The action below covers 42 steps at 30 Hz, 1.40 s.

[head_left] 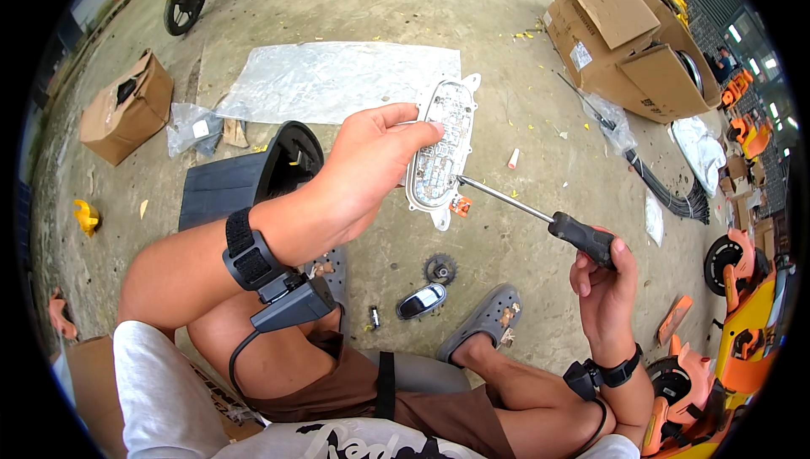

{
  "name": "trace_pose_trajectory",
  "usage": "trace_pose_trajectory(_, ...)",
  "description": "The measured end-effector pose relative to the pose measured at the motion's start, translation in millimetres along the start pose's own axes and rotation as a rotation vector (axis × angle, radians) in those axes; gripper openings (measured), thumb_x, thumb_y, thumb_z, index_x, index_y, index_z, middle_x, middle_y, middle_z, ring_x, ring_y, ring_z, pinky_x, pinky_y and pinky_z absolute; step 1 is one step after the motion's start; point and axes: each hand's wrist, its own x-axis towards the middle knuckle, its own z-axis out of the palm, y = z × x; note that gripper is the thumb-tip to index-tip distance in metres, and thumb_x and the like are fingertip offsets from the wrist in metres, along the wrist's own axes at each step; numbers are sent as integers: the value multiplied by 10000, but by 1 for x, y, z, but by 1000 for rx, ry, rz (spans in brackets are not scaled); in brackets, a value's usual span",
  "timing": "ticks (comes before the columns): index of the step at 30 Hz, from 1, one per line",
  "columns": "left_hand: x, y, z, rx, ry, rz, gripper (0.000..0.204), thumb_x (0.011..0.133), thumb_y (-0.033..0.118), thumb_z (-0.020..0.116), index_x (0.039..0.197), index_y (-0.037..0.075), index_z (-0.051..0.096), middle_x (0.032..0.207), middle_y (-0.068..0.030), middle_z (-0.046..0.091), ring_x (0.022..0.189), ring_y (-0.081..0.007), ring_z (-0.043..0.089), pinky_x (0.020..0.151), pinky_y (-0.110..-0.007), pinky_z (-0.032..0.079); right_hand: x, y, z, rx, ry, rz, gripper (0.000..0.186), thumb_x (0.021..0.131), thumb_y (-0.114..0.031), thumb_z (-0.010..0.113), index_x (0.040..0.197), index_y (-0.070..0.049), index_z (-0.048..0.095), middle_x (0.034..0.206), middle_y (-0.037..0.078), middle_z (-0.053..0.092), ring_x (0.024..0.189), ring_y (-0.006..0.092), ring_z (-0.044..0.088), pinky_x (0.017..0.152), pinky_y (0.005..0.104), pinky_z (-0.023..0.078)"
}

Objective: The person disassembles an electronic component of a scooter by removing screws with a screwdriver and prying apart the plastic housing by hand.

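My left hand (371, 159) grips an oval light unit (445, 151) with a clear cover and small mounting tabs, its thumb pressed on the face and the other fingers mostly behind. In my right hand (609, 286) is a screwdriver (582, 235) with a black handle. Its metal shaft slants up and left, and the tip meets the lower right rim of the light unit. Whether the tip is in a gap or only against the edge, I cannot tell. An orange tag or connector (460, 205) shows beside the unit's lower edge.
Below the light unit, a toothed wheel (440, 269), an oval black-and-silver part (421, 300) and a small cylinder (374, 317) lie between my feet. A black curved part (245, 180) sits left. Plastic sheeting (337, 79), cartons (126, 109), black cables (671, 193) and orange-yellow vehicles (747, 324) surround me.
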Motion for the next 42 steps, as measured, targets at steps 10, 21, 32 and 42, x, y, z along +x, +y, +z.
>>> trace_pose_trajectory(10,-1,2,1,33,14,-27,235,982,103,526,1151,-42,599,1031,-109,695,883,-137,679,794,-293,553,1,1,2,64,-19,67,449,969,-427,523,1098,-10,624,735,76,633,481,131,460,470,268,361)
trace_pose_trajectory(21,0,1,-2,22,-6,-70,248,986,106,520,1170,-46,589,1048,-123,694,924,-161,688,821,-313,556,3,4,3,77,-28,104,453,956,-418,548,1117,1,613,762,107,653,481,140,477,473,274,384)
trace_pose_trajectory(32,-1,2,-3,-28,18,-96,185,974,105,544,1078,-35,606,1013,-124,693,903,-164,683,818,-311,557,1,4,3,11,-71,-21,473,924,-354,591,1190,36,583,850,166,681,507,149,525,492,265,424)
trace_pose_trajectory(42,1,1,-6,-85,12,-129,150,964,91,559,1034,-32,609,1013,-132,691,899,-186,690,818,-320,563,-2,1,2,-18,-106,-87,489,902,-333,640,1218,35,572,902,180,680,531,155,541,508,263,440)
